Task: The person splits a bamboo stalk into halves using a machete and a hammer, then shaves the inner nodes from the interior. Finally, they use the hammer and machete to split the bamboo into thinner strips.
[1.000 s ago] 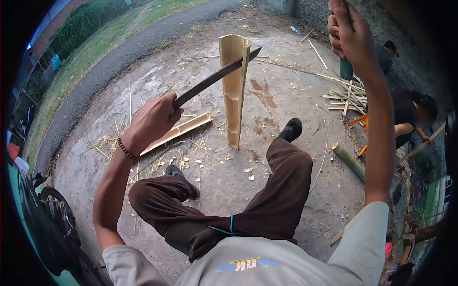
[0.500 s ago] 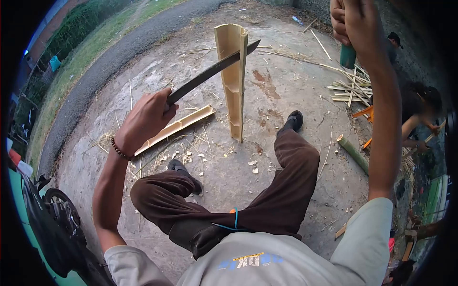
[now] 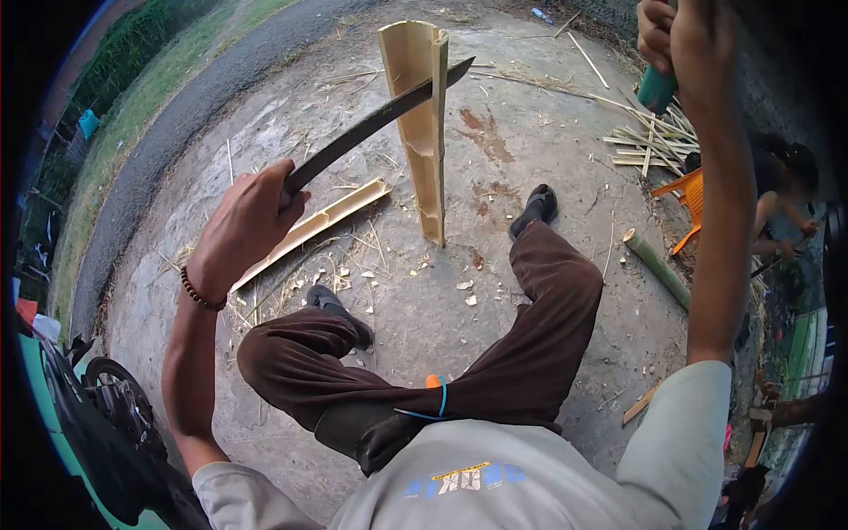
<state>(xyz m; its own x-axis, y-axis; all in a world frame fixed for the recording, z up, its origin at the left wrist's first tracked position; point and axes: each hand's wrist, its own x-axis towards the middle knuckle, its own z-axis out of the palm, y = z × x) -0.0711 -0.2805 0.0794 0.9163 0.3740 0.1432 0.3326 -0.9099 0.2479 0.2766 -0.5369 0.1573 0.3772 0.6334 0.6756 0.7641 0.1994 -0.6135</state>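
My left hand [image 3: 243, 221] is wrapped round the handle end of a machete [image 3: 367, 124]. Its dark blade slants up to the right and crosses the narrow edge of an upright split bamboo length [image 3: 415, 150], the tip sticking out beyond. The bamboo stands on the concrete, its pale hollow side facing me. High at the upper right, my right hand [image 3: 693, 44] is closed round a thick green cylindrical piece [image 3: 656, 88], whose lower end shows under the fist. Its upper part is cut off by the frame. Another split bamboo length [image 3: 322, 221] lies below my left hand.
Pale chips lie around my feet. On the right are a cut green bamboo pole [image 3: 658, 269], a pile of thin strips [image 3: 649, 146] and an orange plastic chair [image 3: 689, 208], with a person [image 3: 782, 190] behind. A motorbike [image 3: 115, 415] stands at the left.
The view has shifted a little, so the bamboo and machete appear higher and further left. The blade still crosses the bamboo edge. My raised right hand has moved slightly right, its green piece more tilted.
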